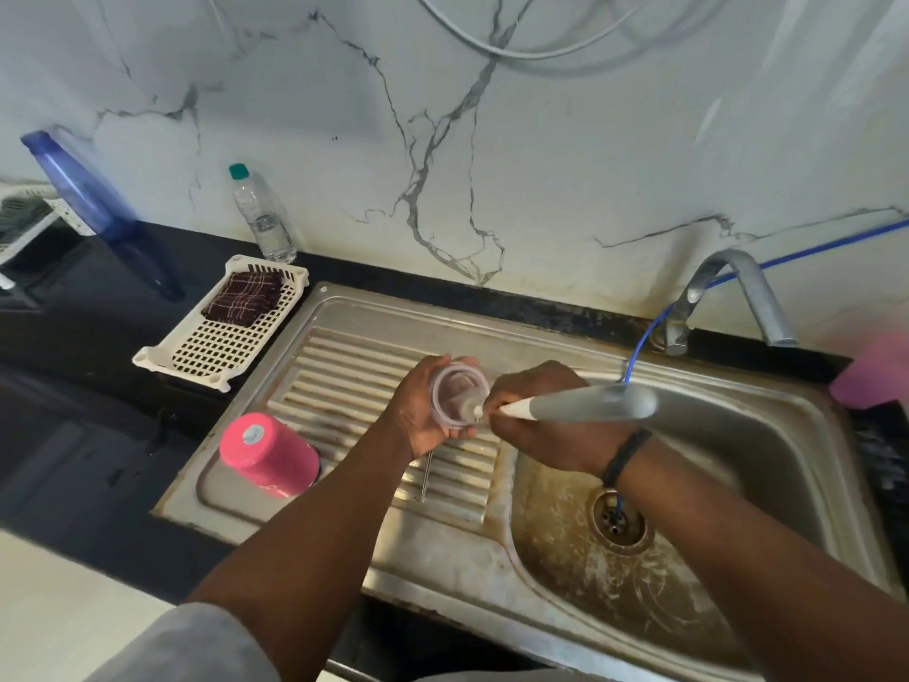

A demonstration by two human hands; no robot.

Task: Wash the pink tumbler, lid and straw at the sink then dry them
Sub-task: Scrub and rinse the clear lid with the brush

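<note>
The pink tumbler [269, 455] stands upside down on the drainboard [344, 366]. Just right of it, your left hand [423, 411] cups the clear lid [460, 395], fingers curled round its rim. Your right hand [536, 425] grips a grey-handled brush [580, 403], its head touching the lid. The straw [427, 477] lies on the drainboard below your left hand.

No readable text, label or number anywhere.

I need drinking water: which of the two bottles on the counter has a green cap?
The small clear bottle by the wall; the tall blue bottle has none.
</note>
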